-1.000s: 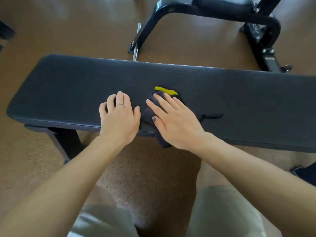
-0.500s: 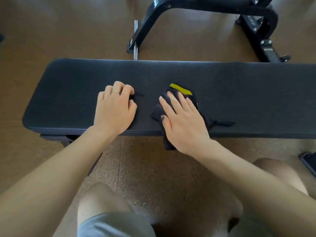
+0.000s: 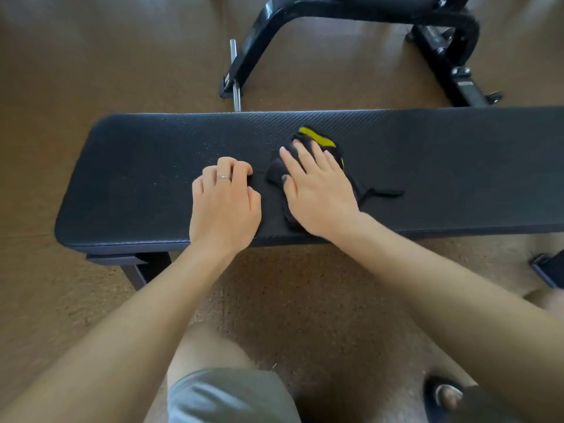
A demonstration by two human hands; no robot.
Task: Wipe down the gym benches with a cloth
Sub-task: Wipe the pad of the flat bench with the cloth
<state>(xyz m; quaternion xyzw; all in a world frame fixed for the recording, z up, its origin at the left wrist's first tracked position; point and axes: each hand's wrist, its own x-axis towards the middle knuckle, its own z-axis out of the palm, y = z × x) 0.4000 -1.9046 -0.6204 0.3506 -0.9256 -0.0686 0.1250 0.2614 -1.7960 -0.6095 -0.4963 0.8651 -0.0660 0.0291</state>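
Brown floor (image 3: 91,71) underneath, black gym frame (image 3: 305,7) beyond. The padded bench (image 3: 457,148) runs across the view. Right hand (image 3: 320,190) lies flat, fingers straight, pressing the dark cloth (image 3: 317,140) with its yellow patch onto the pad's middle. Left hand (image 3: 225,203) rests just beside, fingers curled under, ring (image 3: 222,177) showing; possibly pinching a cloth strand, hard to tell.

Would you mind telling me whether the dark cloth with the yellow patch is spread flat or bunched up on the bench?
Bunched: the dark cloth with the yellow patch sits crumpled under the right hand.
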